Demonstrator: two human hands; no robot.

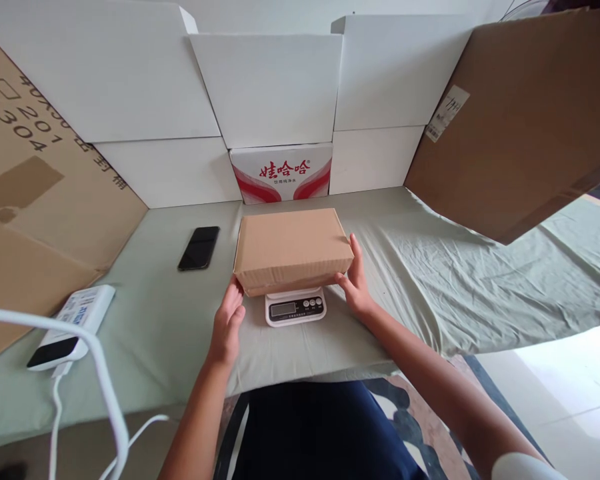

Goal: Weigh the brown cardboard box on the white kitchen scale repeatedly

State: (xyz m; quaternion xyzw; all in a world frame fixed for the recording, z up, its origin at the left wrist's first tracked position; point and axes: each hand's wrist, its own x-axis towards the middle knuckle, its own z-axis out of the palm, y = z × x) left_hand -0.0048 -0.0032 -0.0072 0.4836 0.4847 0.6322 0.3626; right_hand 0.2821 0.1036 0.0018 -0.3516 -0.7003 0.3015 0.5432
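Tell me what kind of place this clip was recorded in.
Probably a makeshift packing or parcel-weighing spot in a home or small shop. A brown cardboard box sits on a small digital scale on a cloth-covered table, steadied by both hands, with flattened cardboard sheets and white cartons propped around.

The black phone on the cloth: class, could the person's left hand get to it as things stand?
Probably yes: the phone lies flat on bare cloth beyond the left hand, with nothing between them.
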